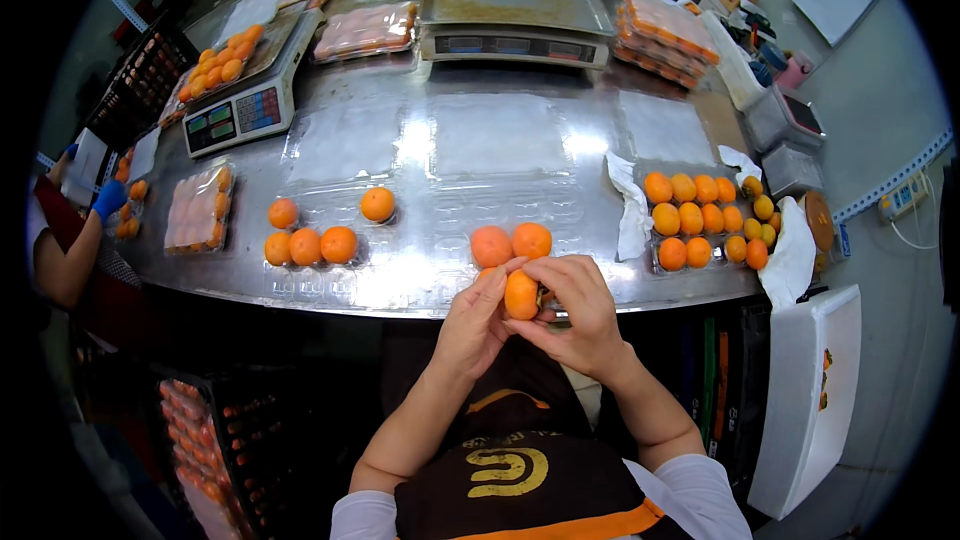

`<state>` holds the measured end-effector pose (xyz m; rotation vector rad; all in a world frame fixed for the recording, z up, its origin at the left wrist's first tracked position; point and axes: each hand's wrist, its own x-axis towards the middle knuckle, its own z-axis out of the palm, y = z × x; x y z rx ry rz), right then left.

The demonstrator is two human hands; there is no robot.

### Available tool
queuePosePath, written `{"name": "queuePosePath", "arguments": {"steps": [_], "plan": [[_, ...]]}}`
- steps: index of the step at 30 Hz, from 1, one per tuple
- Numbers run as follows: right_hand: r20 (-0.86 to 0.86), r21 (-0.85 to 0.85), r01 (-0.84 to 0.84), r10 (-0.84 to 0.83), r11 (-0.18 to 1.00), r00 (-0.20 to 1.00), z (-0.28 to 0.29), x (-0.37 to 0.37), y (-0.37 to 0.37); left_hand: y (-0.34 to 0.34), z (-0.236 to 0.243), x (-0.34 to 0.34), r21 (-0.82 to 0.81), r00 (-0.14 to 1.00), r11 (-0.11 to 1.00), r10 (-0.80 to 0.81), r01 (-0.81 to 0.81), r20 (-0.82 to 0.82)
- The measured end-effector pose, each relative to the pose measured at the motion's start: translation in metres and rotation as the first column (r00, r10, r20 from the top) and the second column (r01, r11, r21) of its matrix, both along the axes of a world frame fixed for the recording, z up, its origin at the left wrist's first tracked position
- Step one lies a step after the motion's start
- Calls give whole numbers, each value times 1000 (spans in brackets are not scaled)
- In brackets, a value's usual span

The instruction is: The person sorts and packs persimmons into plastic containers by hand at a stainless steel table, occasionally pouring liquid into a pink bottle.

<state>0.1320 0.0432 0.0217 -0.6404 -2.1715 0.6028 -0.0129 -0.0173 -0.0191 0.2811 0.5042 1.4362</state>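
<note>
Clamping one fruit (521, 295) between left hand (470, 328) and right hand (588, 318). Noting largely unfilled tray (462, 215) just beyond both, part-filled second tray (324, 208) farther left.

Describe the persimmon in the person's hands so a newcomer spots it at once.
Start at the big metal table and go to the middle of its near edge. There, just nearer the person than two bright persimmons, is the held persimmon. Unlike those two, it sits between the fingers of the left hand and right hand, its dark calyx facing right.
</note>
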Motion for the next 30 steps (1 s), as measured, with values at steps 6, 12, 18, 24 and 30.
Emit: {"name": "queuePosePath", "arguments": {"steps": [6,12,18,24,30], "plan": [[-9,36,-42,42,998,999,-6,-8,2,-11,4,-7,22,978,999,27,-23,-209],[15,53,-107,106,993,994,-7,-20,0,-15,-2,-20,54,953,996,85,-72,-291],[-18,57,-188,190,980,982,-13,-40,1,-27,-8,-40,117,893,989,133,-90,-430],[21,55,-183,182,982,983,-13,-54,3,-31,-6,-69,137,627,956,275,-260,-729],[68,45,-85,82,995,994,-16,-30,18,-13,-3,-107,482,-653,775,120,-409,-748]]}}
